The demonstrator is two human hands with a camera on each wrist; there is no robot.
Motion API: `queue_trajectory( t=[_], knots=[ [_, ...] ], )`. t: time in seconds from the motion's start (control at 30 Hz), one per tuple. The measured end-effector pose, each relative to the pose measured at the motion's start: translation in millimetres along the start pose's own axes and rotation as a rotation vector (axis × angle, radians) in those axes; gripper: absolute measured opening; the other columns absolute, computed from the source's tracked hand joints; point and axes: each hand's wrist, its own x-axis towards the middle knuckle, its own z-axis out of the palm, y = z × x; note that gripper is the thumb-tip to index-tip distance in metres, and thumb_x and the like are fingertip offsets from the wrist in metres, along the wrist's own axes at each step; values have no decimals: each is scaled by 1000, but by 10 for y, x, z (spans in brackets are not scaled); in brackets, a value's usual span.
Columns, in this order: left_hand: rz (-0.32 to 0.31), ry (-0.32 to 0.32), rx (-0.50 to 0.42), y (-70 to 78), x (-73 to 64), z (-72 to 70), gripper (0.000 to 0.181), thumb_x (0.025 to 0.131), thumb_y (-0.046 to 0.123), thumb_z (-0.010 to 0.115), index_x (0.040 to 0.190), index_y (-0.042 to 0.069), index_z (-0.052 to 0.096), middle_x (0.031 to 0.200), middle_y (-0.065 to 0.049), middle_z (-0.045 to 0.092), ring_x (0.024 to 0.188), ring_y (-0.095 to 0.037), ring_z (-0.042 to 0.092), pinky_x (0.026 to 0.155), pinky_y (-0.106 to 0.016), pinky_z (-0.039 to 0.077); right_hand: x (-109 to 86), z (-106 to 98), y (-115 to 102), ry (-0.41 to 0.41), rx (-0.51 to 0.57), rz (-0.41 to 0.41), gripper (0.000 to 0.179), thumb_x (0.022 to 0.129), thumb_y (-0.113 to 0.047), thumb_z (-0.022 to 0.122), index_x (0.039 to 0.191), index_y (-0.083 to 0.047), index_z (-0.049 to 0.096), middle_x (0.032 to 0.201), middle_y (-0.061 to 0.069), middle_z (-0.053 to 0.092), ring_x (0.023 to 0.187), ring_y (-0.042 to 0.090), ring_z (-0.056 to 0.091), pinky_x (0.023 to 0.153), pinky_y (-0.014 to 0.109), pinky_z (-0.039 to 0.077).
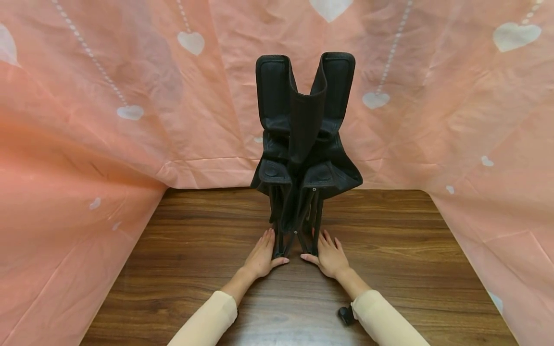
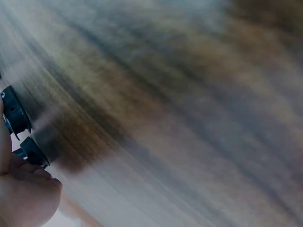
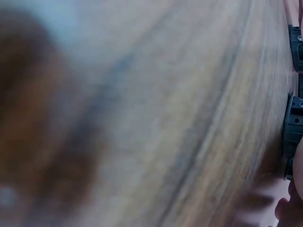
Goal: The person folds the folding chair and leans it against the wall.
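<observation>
A black folding chair (image 1: pixel 306 125), fabric bunched up on thin dark legs, stands partly folded on the wooden floorboard-like surface. Low at its left side, my left hand (image 1: pixel 261 254) lies with fingers straight and thumb stretched toward the front, touching the legs near their feet. My right hand (image 1: pixel 331 255) mirrors it at the right legs, fingers spread and thumb pointing inward. Black plastic feet (image 2: pixel 17 111) show beside the hand in the left wrist view. Similar plastic feet (image 3: pixel 294 125) show at the edge of the right wrist view.
Pink cloth (image 1: pixel 207 105) with white hearts hangs behind the chair and along both sides. Wood-grain surface (image 1: pixel 415 250) extends on either side of the hands. A small black object (image 1: pixel 346 315) appears beside the right sleeve's cuff.
</observation>
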Motion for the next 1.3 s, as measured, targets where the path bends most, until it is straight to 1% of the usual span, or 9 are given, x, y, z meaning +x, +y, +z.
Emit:
queue_trajectory(
  t=[0.17, 0.37, 0.47, 0.63, 0.83, 0.9, 0.97, 1.07, 1.3],
  knots=[
    [-9, 7, 6, -17, 65, -6, 93, 91, 52, 59, 151, -7, 19, 159, -22, 20, 149, -34, 20, 123, -45, 22, 80, -32, 3, -4, 5, 7, 92, 90, -63, 50, 154, -5, 20, 159, 17, 26, 148, 40, 19, 117, 65, 16],
    [-6, 24, 1, -33, 146, -27, 89, 92, 49, 58, 150, -8, 22, 158, -23, 23, 148, -35, 22, 122, -46, 23, 189, -82, 1, -39, 3, 31, 91, 92, -63, 48, 155, -5, 16, 161, 16, 20, 149, 38, 15, 119, 64, 13],
    [-13, 20, 11, -32, 190, -45, 88, 93, 50, 56, 151, -6, 22, 158, -22, 23, 149, -34, 21, 123, -45, 22, 242, -111, -8, -47, 20, 39, 91, 92, -62, 48, 155, -5, 15, 162, 15, 18, 150, 39, 14, 119, 64, 11],
    [-29, -2, 60, -3, 241, -59, 82, 96, 50, 50, 152, -3, 21, 159, -19, 24, 150, -30, 20, 124, -43, 21, 317, -131, 1, -55, 43, 46, 91, 92, -60, 49, 156, -7, 14, 162, 14, 16, 150, 40, 12, 119, 65, 10],
    [-39, -18, 100, 12, 274, -25, 75, 101, 47, 42, 152, -2, 20, 160, -18, 22, 150, -29, 19, 124, -42, 20, 385, -164, -7, -89, 42, 64, 91, 93, -61, 48, 156, -8, 10, 163, 12, 11, 150, 39, 8, 120, 64, 7],
    [-47, -27, 112, 8, 292, -14, 74, 102, 47, 40, 153, -2, 19, 160, -18, 21, 150, -29, 18, 125, -41, 19, 416, -156, 7, -87, 42, 67, 92, 92, -62, 47, 156, -9, 9, 163, 12, 11, 150, 39, 8, 119, 65, 7],
    [-50, -26, 117, 5, 311, -8, 73, 102, 47, 38, 153, -2, 18, 160, -18, 20, 150, -29, 19, 125, -41, 19, 447, -148, 20, -88, 36, 77, 93, 92, -64, 46, 157, -11, 8, 164, 11, 11, 151, 37, 7, 120, 64, 7],
    [-53, -23, 119, 3, 337, -13, 73, 102, 47, 37, 153, -2, 18, 160, -19, 20, 150, -29, 18, 125, -41, 18, 483, -151, 31, -82, 36, 87, 94, 91, -64, 47, 156, -9, 8, 163, 12, 13, 151, 37, 6, 120, 64, 6],
    [-60, -20, 132, -5, 391, -28, 72, 103, 46, 37, 153, -2, 19, 160, -19, 21, 150, -29, 19, 125, -41, 19, 517, -182, 28, -112, 38, 114, 95, 92, -64, 46, 156, -9, 2, 163, 11, 12, 152, 35, 2, 121, 62, 2]
  ],
)
